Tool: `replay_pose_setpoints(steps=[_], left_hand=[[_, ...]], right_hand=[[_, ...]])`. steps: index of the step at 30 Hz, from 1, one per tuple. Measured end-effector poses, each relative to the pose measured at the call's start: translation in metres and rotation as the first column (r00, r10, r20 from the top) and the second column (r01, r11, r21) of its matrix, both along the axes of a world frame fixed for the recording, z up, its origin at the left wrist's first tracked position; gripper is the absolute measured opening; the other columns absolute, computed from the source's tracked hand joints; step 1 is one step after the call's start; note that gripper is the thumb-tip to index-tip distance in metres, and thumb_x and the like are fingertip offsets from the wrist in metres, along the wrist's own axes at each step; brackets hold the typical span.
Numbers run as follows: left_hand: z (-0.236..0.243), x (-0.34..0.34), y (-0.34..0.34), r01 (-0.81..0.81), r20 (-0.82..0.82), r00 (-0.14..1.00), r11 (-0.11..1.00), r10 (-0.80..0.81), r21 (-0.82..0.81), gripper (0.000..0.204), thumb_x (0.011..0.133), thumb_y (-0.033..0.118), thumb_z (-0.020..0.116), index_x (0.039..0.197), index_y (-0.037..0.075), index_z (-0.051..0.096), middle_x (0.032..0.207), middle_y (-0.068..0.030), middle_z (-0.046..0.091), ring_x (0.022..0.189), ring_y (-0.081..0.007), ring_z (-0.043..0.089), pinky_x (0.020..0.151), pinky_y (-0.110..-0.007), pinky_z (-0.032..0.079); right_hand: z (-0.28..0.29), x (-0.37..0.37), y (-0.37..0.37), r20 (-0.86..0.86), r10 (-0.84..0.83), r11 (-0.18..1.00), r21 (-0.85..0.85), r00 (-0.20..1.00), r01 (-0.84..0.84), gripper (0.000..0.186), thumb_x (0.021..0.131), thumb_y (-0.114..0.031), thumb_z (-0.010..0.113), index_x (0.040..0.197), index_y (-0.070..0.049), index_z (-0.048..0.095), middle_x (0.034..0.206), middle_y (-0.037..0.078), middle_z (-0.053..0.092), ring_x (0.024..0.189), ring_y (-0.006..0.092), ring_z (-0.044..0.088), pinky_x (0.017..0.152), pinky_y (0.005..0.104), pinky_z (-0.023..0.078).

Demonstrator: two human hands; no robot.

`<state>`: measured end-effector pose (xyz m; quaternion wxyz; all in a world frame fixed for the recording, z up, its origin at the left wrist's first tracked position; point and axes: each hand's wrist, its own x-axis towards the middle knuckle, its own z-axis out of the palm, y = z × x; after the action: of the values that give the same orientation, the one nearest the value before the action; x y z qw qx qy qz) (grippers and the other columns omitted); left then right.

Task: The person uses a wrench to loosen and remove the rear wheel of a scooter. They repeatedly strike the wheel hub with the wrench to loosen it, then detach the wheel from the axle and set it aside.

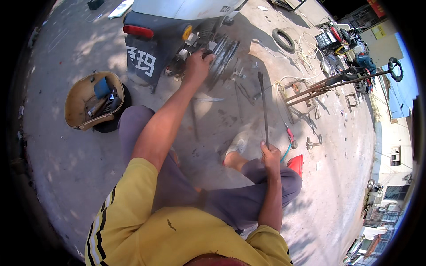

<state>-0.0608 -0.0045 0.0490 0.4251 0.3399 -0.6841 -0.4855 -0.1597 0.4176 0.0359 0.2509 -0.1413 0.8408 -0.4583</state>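
Observation:
At the rear of a white scooter [186,9], my left hand [197,66] reaches to the hub area beside a bare metal wheel rim [224,60], fingers curled on a dark part I cannot make out. A dark mudflap [140,68] hangs left of it, below a red tail light [137,31]. My right hand [270,154] is closed round the lower end of a long dark metal bar [263,102], which points up and forward over my right leg. Thin metal rods [208,99] lie on the ground beneath the rim.
A tan tub [71,106] of tools sits by my left knee. At right are a red-handled air tool [289,133] with hose, a red container [296,165] and a rusty metal frame [306,95]. A loose tyre [284,40] and piled scooters and parts [350,48] lie beyond.

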Motion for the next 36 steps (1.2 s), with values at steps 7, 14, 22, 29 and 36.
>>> replay_pose_setpoints(steps=[7,14,22,29,36], left_hand=[[-0.039,0.012,-0.009,0.028,0.008,1.0,0.999,-0.028,-0.038,0.032,0.093,0.02,0.072,0.116,-0.002,0.071,0.104,-0.0204,0.076,0.099,-0.0361,0.073,0.09,-0.042,0.054],[-0.038,0.022,-0.002,0.022,0.198,0.98,0.992,0.003,-0.126,0.041,0.092,0.024,0.073,0.12,-0.006,0.068,0.111,-0.0296,0.072,0.109,-0.045,0.068,0.094,-0.048,0.052],[-0.02,-0.008,-0.009,-0.075,0.114,0.989,0.983,0.095,-0.166,0.028,0.092,0.019,0.074,0.109,-0.003,0.072,0.094,-0.0215,0.076,0.086,-0.0317,0.073,0.081,-0.04,0.054],[-0.023,0.0,-0.013,0.025,0.144,0.99,0.994,-0.008,-0.111,0.046,0.091,0.028,0.073,0.124,-0.005,0.067,0.111,-0.0298,0.071,0.108,-0.0459,0.067,0.094,-0.049,0.052],[-0.034,0.008,-0.014,0.032,0.174,0.985,0.988,-0.005,-0.151,0.047,0.091,0.025,0.073,0.126,-0.005,0.066,0.115,-0.0306,0.07,0.112,-0.0447,0.067,0.097,-0.048,0.051]], right_hand=[[0.003,0.006,-0.005,0.035,-0.017,0.999,-0.04,0.999,0.018,0.044,0.099,-0.037,0.074,0.069,-0.011,0.053,0.056,-0.007,0.041,0.046,0.0054,0.036,0.043,0.0268,0.027],[-0.007,0.01,-0.013,-0.012,-0.005,0.999,-0.04,1.0,0.005,0.045,0.097,-0.038,0.075,0.07,-0.008,0.057,0.057,-0.005,0.044,0.047,0.0059,0.038,0.043,0.0272,0.028],[0.004,0.007,-0.017,-0.095,0.067,0.996,0.065,0.993,-0.061,0.046,0.094,-0.039,0.078,0.074,0.001,0.067,0.066,-0.003,0.054,0.064,0.0085,0.043,0.057,0.0301,0.036],[0.004,0.011,-0.031,-0.085,0.071,0.997,0.049,0.994,-0.067,0.05,0.093,-0.044,0.077,0.072,-0.001,0.065,0.063,-0.002,0.051,0.056,0.0075,0.042,0.051,0.0291,0.033],[0.002,0.009,-0.029,-0.127,0.102,0.994,0.045,0.987,-0.097,0.056,0.093,-0.051,0.076,0.073,0.0,0.067,0.06,-0.003,0.049,0.054,0.0071,0.041,0.049,0.0287,0.03]])
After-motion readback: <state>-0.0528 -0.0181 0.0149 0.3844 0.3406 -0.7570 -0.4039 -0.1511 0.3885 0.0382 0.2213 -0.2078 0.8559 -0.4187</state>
